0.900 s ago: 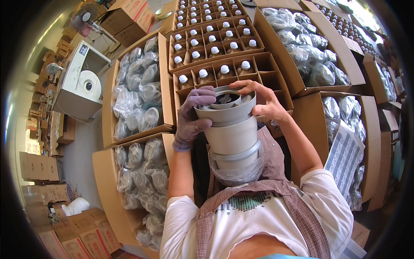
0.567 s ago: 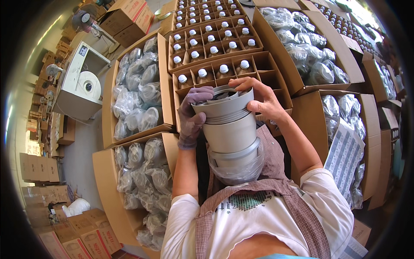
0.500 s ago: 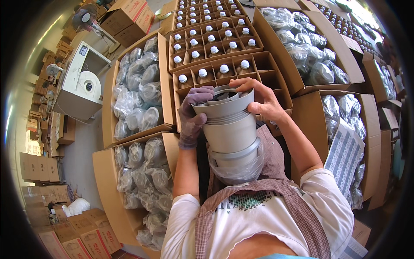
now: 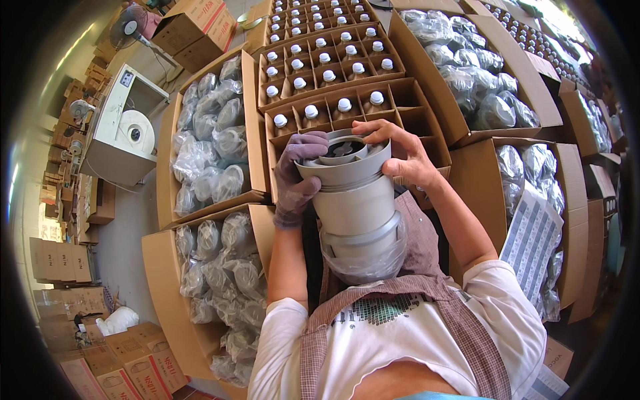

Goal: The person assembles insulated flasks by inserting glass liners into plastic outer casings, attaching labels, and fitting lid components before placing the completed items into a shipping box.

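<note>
Right in front of the chest, both hands are wrapped round a grey stack (image 4: 357,200) of nested plastic parts, held upright w/ a clear bag (image 4: 363,263) bunched round its lower end. Left hand (image 4: 298,177) wears a purple glove and grips the stack's left side near the top rim, fingers curled on it. Right hand (image 4: 400,153) is bare, draped over the top right edge, fingertips reaching onto the rim next to the dark insert (image 4: 345,148) sitting in the top piece. So both are clamped on the stack, neither loose.

Just beyond the stack there's a divided carton (image 4: 353,113) w/ brown bottles w/ white caps (image 4: 344,105) standing in the cells; front cells nearest the hands look unfilled. More of the same cartons behind it.

Left side: two open boxes (image 4: 200,133) full of bagged grey parts, one further out, one nearer (image 4: 220,280). Right side has similar boxes of bagged parts (image 4: 480,80). Printed sheet (image 4: 530,240) lies over the right-hand box. White machine (image 4: 127,130) sits on the floor far left, w/ closed cartons (image 4: 133,363) stacked lower left.
</note>
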A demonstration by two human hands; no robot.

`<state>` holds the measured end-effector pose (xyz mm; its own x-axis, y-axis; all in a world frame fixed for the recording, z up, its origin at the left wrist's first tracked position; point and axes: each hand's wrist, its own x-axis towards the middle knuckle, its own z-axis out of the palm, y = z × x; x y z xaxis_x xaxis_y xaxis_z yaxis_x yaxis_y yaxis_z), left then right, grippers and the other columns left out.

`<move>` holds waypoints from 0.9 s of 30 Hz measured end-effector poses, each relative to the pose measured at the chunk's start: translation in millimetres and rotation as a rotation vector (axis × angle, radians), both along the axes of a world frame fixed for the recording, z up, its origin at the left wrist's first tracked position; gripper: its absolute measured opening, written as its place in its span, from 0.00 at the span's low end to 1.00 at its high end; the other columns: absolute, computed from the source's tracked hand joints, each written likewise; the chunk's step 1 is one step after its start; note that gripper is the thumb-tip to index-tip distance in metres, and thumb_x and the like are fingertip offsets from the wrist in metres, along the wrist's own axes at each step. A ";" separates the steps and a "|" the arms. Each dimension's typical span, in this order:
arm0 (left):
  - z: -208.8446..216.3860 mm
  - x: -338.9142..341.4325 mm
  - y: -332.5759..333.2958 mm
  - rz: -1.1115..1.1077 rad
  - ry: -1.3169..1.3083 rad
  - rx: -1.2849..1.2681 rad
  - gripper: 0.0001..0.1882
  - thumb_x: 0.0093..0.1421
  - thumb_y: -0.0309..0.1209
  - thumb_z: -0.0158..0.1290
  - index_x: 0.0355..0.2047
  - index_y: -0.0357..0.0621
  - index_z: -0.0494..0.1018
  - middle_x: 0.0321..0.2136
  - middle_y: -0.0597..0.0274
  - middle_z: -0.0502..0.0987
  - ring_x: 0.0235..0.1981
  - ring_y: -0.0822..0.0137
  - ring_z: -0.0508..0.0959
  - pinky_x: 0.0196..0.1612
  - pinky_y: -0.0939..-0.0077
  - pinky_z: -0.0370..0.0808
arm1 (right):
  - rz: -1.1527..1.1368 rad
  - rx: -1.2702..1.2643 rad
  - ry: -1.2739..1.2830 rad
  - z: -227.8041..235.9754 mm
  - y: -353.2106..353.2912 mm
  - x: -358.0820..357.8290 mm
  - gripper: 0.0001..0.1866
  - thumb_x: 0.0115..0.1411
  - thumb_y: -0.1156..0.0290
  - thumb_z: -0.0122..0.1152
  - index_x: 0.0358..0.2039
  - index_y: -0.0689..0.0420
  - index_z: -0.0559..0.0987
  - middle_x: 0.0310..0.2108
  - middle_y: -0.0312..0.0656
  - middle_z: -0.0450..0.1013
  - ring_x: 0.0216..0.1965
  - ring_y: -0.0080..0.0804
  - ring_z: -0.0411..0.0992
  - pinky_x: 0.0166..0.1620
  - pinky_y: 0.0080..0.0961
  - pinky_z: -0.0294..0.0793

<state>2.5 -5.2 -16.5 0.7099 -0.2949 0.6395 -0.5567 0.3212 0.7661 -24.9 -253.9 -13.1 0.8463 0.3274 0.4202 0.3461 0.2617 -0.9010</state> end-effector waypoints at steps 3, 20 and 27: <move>-3.7 -1.5 -1.0 0.037 0.001 -0.014 0.30 0.53 0.51 0.65 0.42 0.36 0.75 0.42 0.50 0.76 0.51 0.52 0.74 0.56 0.55 0.70 | -0.017 -0.003 0.039 3.1 3.3 -3.3 0.37 0.50 0.44 0.72 0.46 0.65 0.78 0.58 0.54 0.69 0.67 0.50 0.61 0.67 0.48 0.57; -25.1 1.6 -24.0 -0.204 0.370 -0.328 0.38 0.70 0.61 0.30 0.40 0.34 0.74 0.49 0.44 0.75 0.63 0.49 0.67 0.68 0.51 0.61 | -0.546 -0.596 -0.359 53.5 27.7 -40.2 0.26 0.59 0.49 0.66 0.47 0.59 0.78 0.49 0.50 0.71 0.57 0.54 0.67 0.57 0.46 0.69; -4.1 3.4 -6.9 0.104 0.141 0.018 0.38 0.70 0.62 0.34 0.39 0.34 0.75 0.45 0.47 0.77 0.53 0.54 0.75 0.59 0.58 0.68 | -0.273 -0.225 -0.046 32.3 14.8 -14.0 0.24 0.60 0.51 0.68 0.45 0.59 0.79 0.51 0.46 0.73 0.54 0.40 0.71 0.55 0.34 0.70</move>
